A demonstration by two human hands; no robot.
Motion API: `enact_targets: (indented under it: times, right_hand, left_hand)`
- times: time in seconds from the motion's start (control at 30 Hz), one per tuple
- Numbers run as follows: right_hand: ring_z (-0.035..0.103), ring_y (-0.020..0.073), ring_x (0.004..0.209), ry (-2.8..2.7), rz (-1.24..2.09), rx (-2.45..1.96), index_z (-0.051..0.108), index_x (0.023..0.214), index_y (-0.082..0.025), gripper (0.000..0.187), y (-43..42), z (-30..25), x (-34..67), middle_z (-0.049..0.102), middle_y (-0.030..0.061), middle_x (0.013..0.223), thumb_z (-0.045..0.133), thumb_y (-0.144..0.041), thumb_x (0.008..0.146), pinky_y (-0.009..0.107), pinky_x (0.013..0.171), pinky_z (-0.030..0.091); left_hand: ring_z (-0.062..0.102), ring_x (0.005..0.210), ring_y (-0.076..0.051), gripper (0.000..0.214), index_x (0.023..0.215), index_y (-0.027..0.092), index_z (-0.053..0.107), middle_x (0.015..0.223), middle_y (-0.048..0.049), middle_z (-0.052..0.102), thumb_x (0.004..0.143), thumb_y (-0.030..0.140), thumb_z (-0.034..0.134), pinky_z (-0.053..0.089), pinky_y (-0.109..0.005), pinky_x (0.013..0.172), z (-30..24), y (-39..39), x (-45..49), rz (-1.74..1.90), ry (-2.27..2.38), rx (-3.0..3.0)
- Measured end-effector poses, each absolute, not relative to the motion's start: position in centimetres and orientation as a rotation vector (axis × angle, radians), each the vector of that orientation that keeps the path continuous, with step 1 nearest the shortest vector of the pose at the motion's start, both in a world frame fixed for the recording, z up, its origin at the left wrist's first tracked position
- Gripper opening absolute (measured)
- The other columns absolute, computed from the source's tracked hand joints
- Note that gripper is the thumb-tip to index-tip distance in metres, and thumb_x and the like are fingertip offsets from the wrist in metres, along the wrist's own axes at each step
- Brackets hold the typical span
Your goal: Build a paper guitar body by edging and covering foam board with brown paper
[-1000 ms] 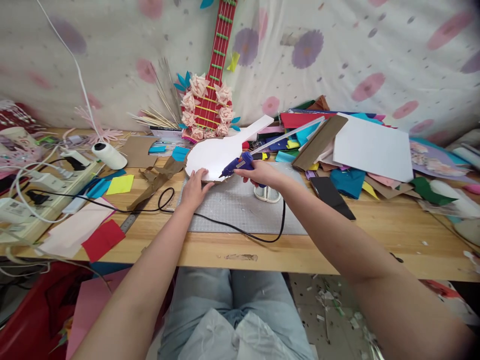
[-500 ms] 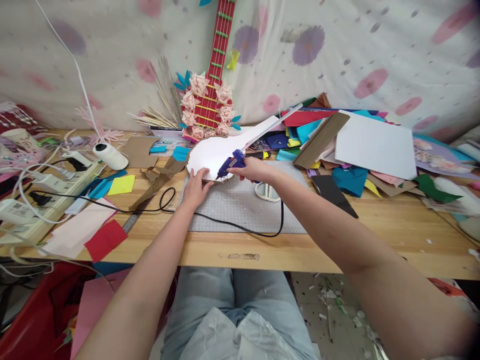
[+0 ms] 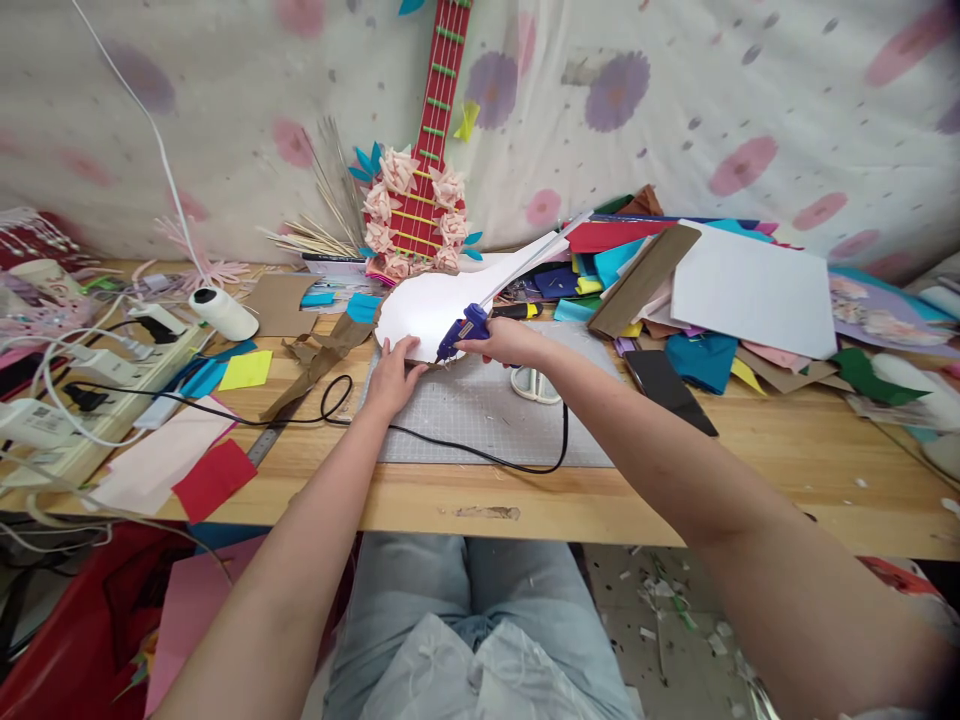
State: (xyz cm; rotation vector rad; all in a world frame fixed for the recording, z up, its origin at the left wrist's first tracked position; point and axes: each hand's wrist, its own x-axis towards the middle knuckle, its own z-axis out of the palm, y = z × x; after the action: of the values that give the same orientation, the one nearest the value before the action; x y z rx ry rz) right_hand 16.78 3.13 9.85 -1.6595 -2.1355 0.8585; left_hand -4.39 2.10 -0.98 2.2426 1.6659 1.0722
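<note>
My right hand (image 3: 504, 340) is wrapped round a blue hot glue gun (image 3: 466, 328), with a long translucent glue stick (image 3: 536, 260) jutting from its back. The gun's nozzle meets the near edge of a white guitar-shaped cutout (image 3: 427, 305) with a brown rim. At the cutout's near left edge, my left hand (image 3: 392, 378) holds it, fingertips on the white face and thumb along the rim. Beneath lies a grey cutting mat (image 3: 480, 425). White-handled scissors (image 3: 536, 385) rest on the mat by my right wrist.
A red guitar model with paper roses (image 3: 424, 205) leans at the back. The gun's black cable (image 3: 480, 458) loops across the mat towards a power strip (image 3: 112, 410). Coloured sheets (image 3: 701, 362) pile up at right. A thread spool (image 3: 223, 312) lies at left.
The glue gun's nozzle has shifted slightly right along the cutout's near edge, and the gun is tilted more steeply. My left hand stays at about the same spot.
</note>
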Motion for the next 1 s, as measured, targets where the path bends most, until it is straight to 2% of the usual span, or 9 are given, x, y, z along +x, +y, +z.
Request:
enact_targets:
  times: [0.13, 0.3, 0.73, 0.87, 1.0]
  right_hand:
    - [0.049, 0.0090, 0.044, -2.222, 0.823, -1.750, 0.061, 0.082, -0.016, 0.040, 2.8, 10.3, 17.3, 0.062, 0.0030, 0.062, 0.062, -0.055, 0.073, 0.020, 0.039, 0.034]
    - [0.048, 0.0083, 0.043, -2.231, 0.773, -1.814, 0.062, 0.089, -0.015, 0.043, 2.5, 10.4, 18.0, 0.063, 0.0043, 0.068, 0.055, -0.056, 0.078, 0.020, 0.039, 0.034]
    - [0.044, 0.0077, 0.039, -2.167, 0.762, -1.832, 0.061, 0.085, -0.016, 0.042, 2.9, 9.9, 19.6, 0.062, 0.0026, 0.063, 0.057, -0.057, 0.077, 0.022, 0.037, 0.034]
    - [0.043, 0.0073, 0.037, -2.073, 0.843, -1.795, 0.061, 0.083, -0.017, 0.037, 2.8, 10.1, 20.4, 0.062, 0.0022, 0.061, 0.061, -0.053, 0.075, 0.021, 0.035, 0.033]
    - [0.040, 0.0050, 0.036, -1.897, 0.977, -1.657, 0.061, 0.081, -0.016, 0.032, 2.8, 9.6, 22.4, 0.066, 0.0040, 0.068, 0.064, -0.047, 0.075, 0.020, 0.034, 0.031]
  left_hand:
    - [0.039, 0.130, -0.027, 0.044, 0.123, 0.023, 0.044, 0.128, -0.0045, 0.055, 0.081, 0.026, 0.056, 0.026, -0.049, 0.111, -0.9, 2.0, -4.4, 1.054, 1.668, 2.219]
    - [0.030, 0.135, -0.030, 0.044, 0.124, 0.021, 0.045, 0.133, -0.0054, 0.051, 0.081, 0.026, 0.056, 0.030, -0.049, 0.109, -0.8, 2.0, -4.4, 1.033, 1.695, 2.193]
    - [0.041, 0.129, -0.027, 0.046, 0.125, 0.023, 0.043, 0.131, -0.0070, 0.052, 0.081, 0.026, 0.056, 0.031, -0.048, 0.108, -1.4, 2.4, -4.6, 1.058, 1.663, 2.274]
    - [0.039, 0.130, -0.027, 0.045, 0.125, 0.023, 0.043, 0.131, -0.0068, 0.052, 0.081, 0.026, 0.056, 0.032, -0.048, 0.108, -1.4, 2.4, -4.6, 1.068, 1.661, 2.259]
    - [0.035, 0.133, -0.028, 0.043, 0.123, 0.022, 0.045, 0.131, -0.0066, 0.053, 0.081, 0.027, 0.055, 0.030, -0.049, 0.109, -1.2, 2.2, -4.6, 1.073, 1.677, 2.244]
